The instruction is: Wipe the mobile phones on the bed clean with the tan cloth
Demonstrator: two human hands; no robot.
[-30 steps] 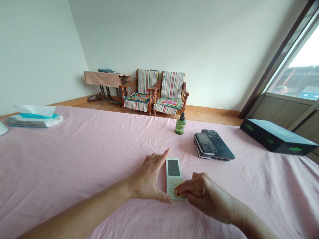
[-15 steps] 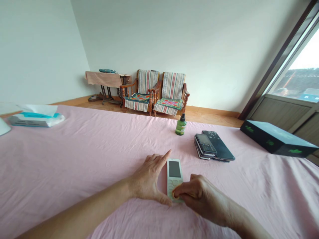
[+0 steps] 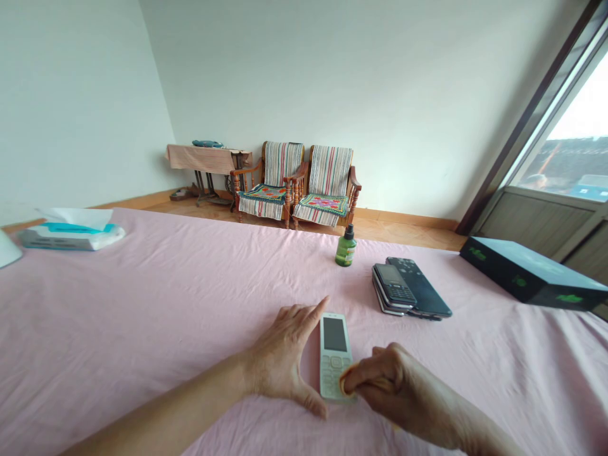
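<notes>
A white keypad phone [image 3: 335, 334] lies face up on the pink cloth, its dark screen at the far end. My left hand [image 3: 284, 358] rests along its left side, thumb and index finger spread wide around it. Bent over the lower right of the keypad, my right hand [image 3: 392, 383] is closed on a folded orange-yellow cloth [image 3: 344, 380]. Only a small edge of that cloth shows; the fingers hide the rest. It touches the phone near the right edge of the keys.
A green pump bottle [image 3: 346, 248] stands beyond the phone. To its right are stacked keypad phones [image 3: 393, 285] beside a larger dark phone [image 3: 422, 291]. A black box [image 3: 527, 272] sits far right, a tissue pack [image 3: 71, 235] far left. Two chairs [image 3: 323, 183] stand behind.
My right hand has shifted right over the keypad with the cloth, uncovering more keys. My left hand keeps its spread pose beside the phone. The whole view has tilted slightly upward.
</notes>
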